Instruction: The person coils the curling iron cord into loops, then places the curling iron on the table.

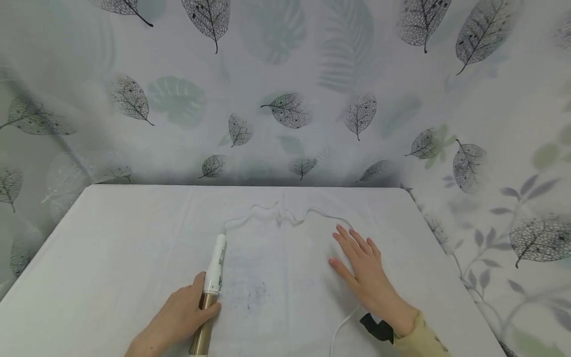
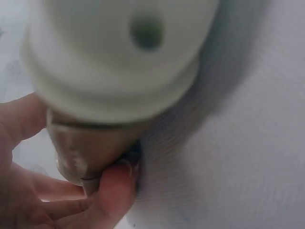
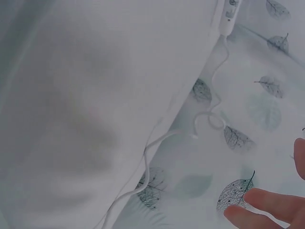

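A curling iron with a white handle and a gold barrel lies lengthwise on the left half of the white table. My left hand grips the gold barrel just below the handle, thumb on one side and fingers on the other. Up close in the left wrist view, the iron's white end with a round hole hides part of the barrel. My right hand is spread with straight fingers over the white cord; whether it touches the cord I cannot tell.
From the handle the cord wavers across the back of the table, passes by the right hand and runs off the near edge. Leaf-patterned cloth surrounds the table. A black strap sits at the right wrist, beside a yellow sleeve.
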Available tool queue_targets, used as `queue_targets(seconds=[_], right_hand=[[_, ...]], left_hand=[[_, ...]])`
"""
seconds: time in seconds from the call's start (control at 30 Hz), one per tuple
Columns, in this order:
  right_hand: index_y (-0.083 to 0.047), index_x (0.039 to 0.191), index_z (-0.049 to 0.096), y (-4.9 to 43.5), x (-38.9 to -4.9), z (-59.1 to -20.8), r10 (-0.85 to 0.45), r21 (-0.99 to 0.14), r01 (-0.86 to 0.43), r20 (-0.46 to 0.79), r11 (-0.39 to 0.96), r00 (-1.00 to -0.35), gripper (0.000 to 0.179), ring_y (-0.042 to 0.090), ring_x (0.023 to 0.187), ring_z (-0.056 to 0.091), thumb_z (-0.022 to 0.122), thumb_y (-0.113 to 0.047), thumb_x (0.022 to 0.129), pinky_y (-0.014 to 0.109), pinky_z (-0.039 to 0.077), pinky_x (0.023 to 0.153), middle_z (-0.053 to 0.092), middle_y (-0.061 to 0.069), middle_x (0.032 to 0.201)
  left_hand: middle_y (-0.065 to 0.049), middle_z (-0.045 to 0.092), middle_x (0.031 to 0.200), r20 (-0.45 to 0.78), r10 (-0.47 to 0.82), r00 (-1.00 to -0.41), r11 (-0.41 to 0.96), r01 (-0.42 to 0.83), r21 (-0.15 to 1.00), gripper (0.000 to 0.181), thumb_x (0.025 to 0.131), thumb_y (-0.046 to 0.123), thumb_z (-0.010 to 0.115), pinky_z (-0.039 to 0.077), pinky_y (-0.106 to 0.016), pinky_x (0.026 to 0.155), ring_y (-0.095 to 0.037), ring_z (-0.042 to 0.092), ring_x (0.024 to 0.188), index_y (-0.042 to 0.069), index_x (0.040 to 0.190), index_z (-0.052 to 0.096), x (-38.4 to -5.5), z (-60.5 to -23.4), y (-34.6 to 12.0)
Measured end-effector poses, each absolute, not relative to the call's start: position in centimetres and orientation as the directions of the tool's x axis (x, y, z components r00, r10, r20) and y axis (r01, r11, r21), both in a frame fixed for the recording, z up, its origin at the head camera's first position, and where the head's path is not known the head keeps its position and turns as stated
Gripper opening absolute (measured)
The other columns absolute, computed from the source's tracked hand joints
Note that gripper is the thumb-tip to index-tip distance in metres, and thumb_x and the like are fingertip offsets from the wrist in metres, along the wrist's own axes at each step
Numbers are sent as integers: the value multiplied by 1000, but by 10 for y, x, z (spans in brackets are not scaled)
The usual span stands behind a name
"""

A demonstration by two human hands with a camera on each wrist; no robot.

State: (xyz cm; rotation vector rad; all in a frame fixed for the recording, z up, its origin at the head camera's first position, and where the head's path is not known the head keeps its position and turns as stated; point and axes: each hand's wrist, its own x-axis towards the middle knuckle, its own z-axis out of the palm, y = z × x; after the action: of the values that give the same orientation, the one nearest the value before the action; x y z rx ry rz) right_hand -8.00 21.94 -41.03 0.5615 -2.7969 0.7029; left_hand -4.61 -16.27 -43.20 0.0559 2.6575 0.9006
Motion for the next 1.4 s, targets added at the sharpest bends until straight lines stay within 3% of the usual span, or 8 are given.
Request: queue_targets(seconds=[0.27,0.43,0.67,0.87,1.0,1.17,1.27,1.4], right_hand=[[-11,151,41,209,-82,-409,-335,-461,-435,285,774,-898,57,36,147,29,59,-31,102,65,12,113,35,7,160],[-9,150,43,208,-84,-411,-354,-489,-479,330,729,-875,55,34,142,36,61,-25,101,63,20,110,40,9,157],[-12,152,39,209,-87,-404,-346,-558,-463,308,688,-886,56,30,139,44,60,-24,102,56,32,109,45,6,154],[-14,151,42,211,-94,-397,-325,-612,-431,284,663,-902,53,29,129,54,59,-25,102,53,44,102,52,6,147],[-11,148,44,211,-106,-396,-348,-645,-444,280,622,-895,49,30,124,58,58,-20,102,49,48,98,53,9,146],[-5,148,43,211,-122,-399,-389,-695,-416,209,586,-897,46,33,124,59,54,-17,104,49,49,98,50,13,147],[-1,147,42,209,-129,-401,-416,-718,-392,156,575,-896,46,35,124,57,52,-17,105,50,48,98,50,17,146],[3,144,46,206,-134,-407,-421,-728,-377,134,572,-897,44,34,119,59,54,-14,104,45,51,94,56,18,138]], left_hand=[[-4,62,88,-248,157,-956,785,-31,619,66,90,20,70,47,-31,59,-14,54,69,3,143,36,-51,-428,-164],[-7,64,86,-200,171,-965,786,11,618,64,93,21,70,49,-33,60,-14,55,67,9,145,33,-55,-420,-162],[-12,66,107,-26,208,-978,796,154,585,66,95,17,68,47,-35,66,-16,54,75,13,150,32,-63,-415,-163],[-2,55,94,81,251,-965,778,251,576,75,97,13,66,41,-29,66,-13,46,76,14,158,22,-69,-413,-164],[-14,61,112,163,258,-952,754,305,582,83,97,9,65,48,-37,74,-22,59,90,19,161,13,-75,-412,-163],[-29,53,138,241,238,-941,738,336,585,77,97,10,66,48,-56,90,-41,58,121,4,157,19,-85,-407,-159],[-27,57,131,241,222,-945,739,324,591,64,97,13,66,49,-54,86,-39,62,112,-5,148,33,-90,-405,-156],[-21,62,123,222,205,-953,739,299,603,54,98,20,65,50,-49,81,-32,63,102,-5,140,43,-93,-402,-154]])
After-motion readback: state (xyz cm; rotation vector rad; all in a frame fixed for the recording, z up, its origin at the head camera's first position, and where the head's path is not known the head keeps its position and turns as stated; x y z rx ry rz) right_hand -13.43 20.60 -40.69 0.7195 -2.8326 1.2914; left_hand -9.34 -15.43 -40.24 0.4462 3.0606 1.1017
